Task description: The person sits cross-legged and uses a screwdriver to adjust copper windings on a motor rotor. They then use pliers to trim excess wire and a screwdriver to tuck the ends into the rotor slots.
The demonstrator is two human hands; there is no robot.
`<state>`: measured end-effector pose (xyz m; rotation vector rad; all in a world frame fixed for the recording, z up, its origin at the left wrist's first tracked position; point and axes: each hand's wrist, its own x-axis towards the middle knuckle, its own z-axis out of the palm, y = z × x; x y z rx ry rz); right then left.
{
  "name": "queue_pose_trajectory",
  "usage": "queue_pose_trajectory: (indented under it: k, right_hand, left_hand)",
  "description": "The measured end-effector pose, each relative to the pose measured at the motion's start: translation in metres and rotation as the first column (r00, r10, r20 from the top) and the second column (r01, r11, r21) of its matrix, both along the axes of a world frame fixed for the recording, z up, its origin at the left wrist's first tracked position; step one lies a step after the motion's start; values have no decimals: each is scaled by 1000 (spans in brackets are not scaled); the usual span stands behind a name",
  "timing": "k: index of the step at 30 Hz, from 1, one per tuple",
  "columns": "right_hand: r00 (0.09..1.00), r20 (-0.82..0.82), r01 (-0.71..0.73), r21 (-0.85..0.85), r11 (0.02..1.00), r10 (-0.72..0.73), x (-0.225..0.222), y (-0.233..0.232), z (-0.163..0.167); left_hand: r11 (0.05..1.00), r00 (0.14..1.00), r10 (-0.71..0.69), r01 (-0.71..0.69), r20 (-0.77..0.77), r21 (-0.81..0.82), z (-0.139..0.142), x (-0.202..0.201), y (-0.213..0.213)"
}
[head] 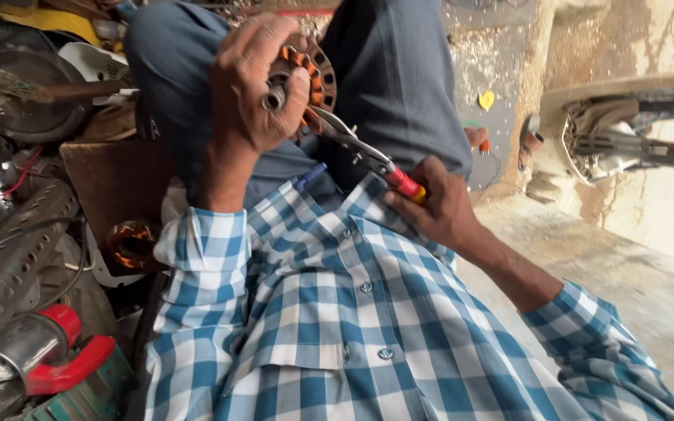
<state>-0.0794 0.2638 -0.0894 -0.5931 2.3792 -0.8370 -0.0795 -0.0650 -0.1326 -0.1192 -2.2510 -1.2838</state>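
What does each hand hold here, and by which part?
Left hand grips the motor stator around its rim and shaft end. Right hand holds the pliers by their red handles.

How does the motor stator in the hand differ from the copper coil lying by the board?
The stator is held up in the left hand, with pliers from the right hand at its edge; the coil lies untouched low on the left. The stator's windings look orange against a dark core; the coil looks duller and shadowed. The stator is partly hidden by fingers. Both show copper-coloured windings.
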Motion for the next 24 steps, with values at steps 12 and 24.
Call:
queue_pose_trajectory:
  k: [12,24]
  right_hand:
    - [670,742,-144,104,984,19,-39,2,13]
    - [997,-80,-5,-61,998,0,-8,-1,-20]
  left_hand:
    - [989,996,-5,18,-87,148,12,-3,3]
    - [937,972,-104,25,212,348,1,-1,7]
